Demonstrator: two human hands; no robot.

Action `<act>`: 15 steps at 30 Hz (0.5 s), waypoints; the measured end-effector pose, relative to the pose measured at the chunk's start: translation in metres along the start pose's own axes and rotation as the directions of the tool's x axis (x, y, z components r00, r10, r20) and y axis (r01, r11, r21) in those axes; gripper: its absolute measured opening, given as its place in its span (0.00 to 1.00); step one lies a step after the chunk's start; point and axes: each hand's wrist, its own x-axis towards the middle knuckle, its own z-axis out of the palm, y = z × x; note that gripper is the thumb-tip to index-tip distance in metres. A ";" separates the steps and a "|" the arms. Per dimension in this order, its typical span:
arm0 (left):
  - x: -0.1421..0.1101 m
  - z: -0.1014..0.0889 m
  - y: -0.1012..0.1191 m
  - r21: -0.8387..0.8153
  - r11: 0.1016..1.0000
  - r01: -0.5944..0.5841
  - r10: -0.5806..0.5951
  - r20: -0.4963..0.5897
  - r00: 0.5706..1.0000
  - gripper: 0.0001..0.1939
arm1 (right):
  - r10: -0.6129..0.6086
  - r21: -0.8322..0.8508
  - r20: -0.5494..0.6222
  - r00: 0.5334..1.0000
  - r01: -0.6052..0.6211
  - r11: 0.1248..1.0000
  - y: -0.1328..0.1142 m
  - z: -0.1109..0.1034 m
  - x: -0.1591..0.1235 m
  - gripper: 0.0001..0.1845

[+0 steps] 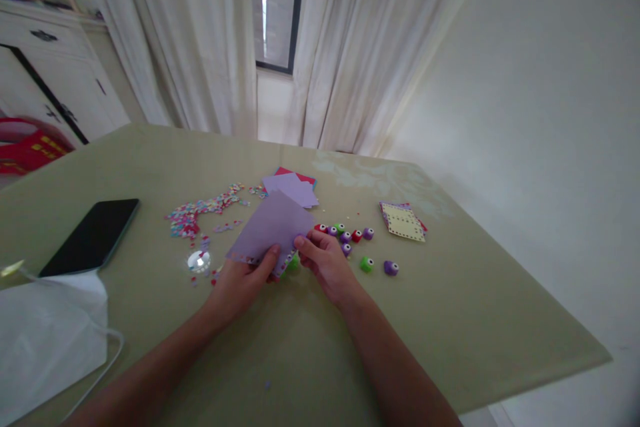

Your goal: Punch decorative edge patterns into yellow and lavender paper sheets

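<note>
My left hand (247,277) is closed on a lilac sheet of paper (275,223), its thumb lying on top near the lower edge. Small punched shapes run along the sheet's lower edges. At the sheet's right edge, my right hand (323,257) pinches a small purple craft punch, mostly hidden by the fingers. Several red, green and purple craft punches (357,235) lie just beyond and beside my right hand. A green one (367,263) and a purple one (391,268) sit apart to the right. Some green shows beneath the held sheet.
Behind the hands lies a stack of lilac and red paper (300,188). Punched paper bits (193,217) are scattered to the left, near a shiny round disc (199,261). Farther left are a phone (93,235) and a white mask (47,340). Punched cards (404,222) lie right.
</note>
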 end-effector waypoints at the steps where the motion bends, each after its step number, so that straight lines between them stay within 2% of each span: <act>1: 0.000 0.000 -0.001 -0.005 1.000 0.010 -0.010 -0.001 1.000 0.15 | -0.001 0.004 -0.002 1.000 0.001 1.000 0.000 0.000 0.000 0.24; 6: -0.001 0.001 -0.002 -0.020 0.999 0.038 -0.038 0.011 0.999 0.15 | 0.005 0.009 -0.019 1.000 -0.005 1.000 0.001 0.002 -0.001 0.24; 15: -0.001 0.001 -0.004 -0.016 1.000 0.005 -0.005 0.002 1.000 0.15 | 0.008 -0.010 -0.046 0.999 -0.009 1.000 -0.001 0.006 -0.003 0.27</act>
